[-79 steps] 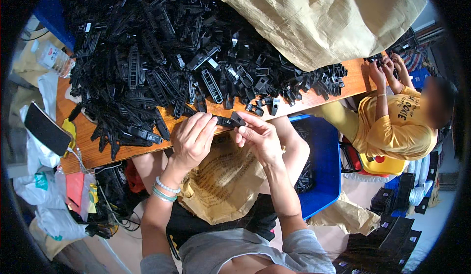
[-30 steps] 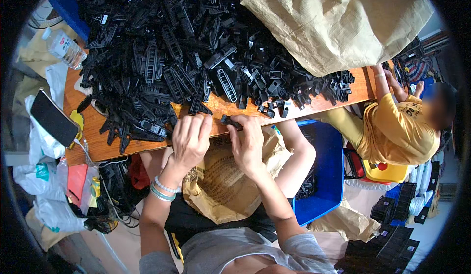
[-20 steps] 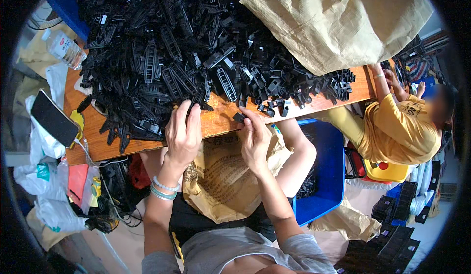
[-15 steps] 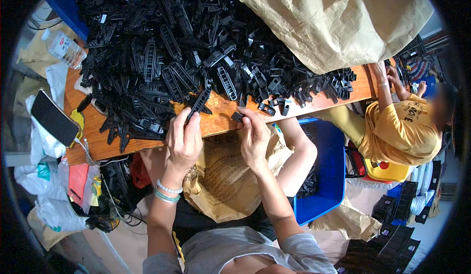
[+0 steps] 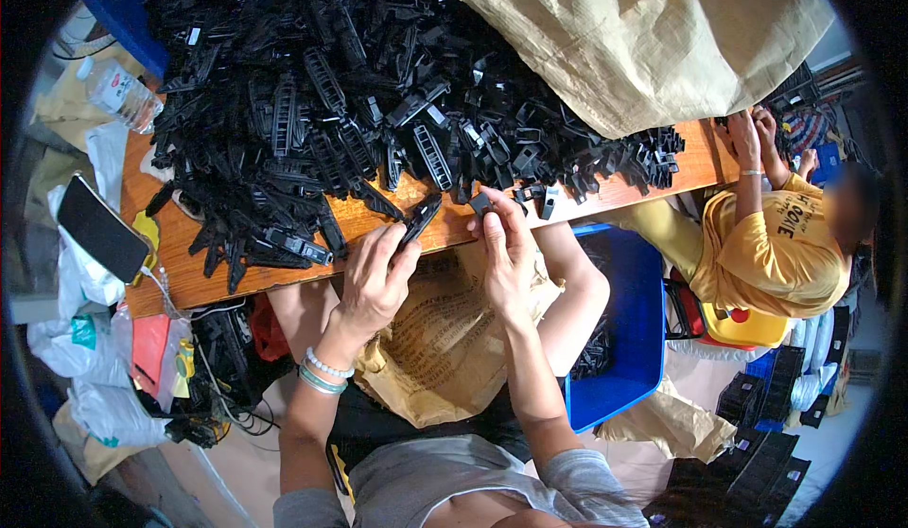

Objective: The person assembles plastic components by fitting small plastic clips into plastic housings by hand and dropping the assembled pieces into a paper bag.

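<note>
Between the fingers of my left hand is a long black plastic part, tilted up to the right above the table's front edge. My right hand pinches a small black plastic piece between thumb and finger. The two pieces are close together but apart. Beyond my hands lies a big heap of black plastic parts, many of them long with ladder-like slots. Smaller black clip-like pieces lie at the heap's right side.
A brown paper sack covers my lap. A blue bin stands at my right, and a large tan sack lies over the heap. A phone and a bottle are at left. A co-worker in yellow sits at right.
My left hand has moved right and slightly down, bringing the long part off the heap's edge. My right hand has shifted a little right and upward with the small piece.
</note>
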A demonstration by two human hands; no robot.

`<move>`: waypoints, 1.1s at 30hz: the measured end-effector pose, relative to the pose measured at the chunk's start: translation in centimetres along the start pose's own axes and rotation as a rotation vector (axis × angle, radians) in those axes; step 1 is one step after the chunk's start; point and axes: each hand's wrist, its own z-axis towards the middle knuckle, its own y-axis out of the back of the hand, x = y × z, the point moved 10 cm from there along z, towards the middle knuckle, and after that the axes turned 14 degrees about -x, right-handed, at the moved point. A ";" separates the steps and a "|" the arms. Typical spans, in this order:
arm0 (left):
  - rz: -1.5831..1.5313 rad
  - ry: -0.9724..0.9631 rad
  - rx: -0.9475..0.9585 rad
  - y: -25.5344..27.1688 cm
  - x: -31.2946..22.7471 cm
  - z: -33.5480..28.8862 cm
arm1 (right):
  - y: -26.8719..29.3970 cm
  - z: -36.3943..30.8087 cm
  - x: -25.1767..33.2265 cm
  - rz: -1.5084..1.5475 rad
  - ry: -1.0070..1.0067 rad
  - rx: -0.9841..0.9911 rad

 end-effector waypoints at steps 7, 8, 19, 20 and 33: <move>-0.029 0.032 0.073 -0.3 -0.2 0.0 | 0.3 0.3 -1.2 -0.125 -0.011 0.036; -0.001 0.027 0.094 -0.5 -0.4 0.0 | 0.2 0.2 -1.1 -0.125 -0.011 0.038; -0.117 -0.002 0.156 -3.6 -0.9 2.6 | 4.1 -2.3 -0.2 -0.075 -0.127 -0.203; -0.124 -0.007 0.171 -4.2 -0.8 2.4 | 4.4 -2.3 -0.4 -0.073 -0.131 -0.213; -0.110 0.003 -0.065 -2.9 -0.2 1.4 | 2.3 -3.0 3.8 -0.624 0.387 -0.116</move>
